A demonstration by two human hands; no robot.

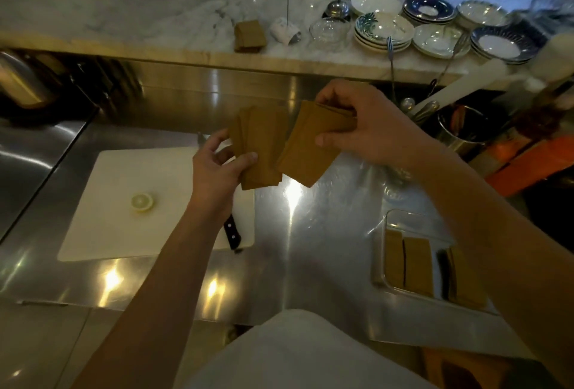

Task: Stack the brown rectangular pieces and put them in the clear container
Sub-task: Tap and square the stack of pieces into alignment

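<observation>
At centre frame our left hand (217,168) grips one fan of brown pieces (259,146), our right hand (369,127) another bundle (313,143). Lower right, the clear container (385,233) already holds some stacks (416,264); merging remains.

Bare steel counter (310,233) below both hands, open between cutting board (124,202) under the left hand (217,171) and clear container (391,289), half filled, under the right forearm. Utensil pot (459,130) close right.
</observation>
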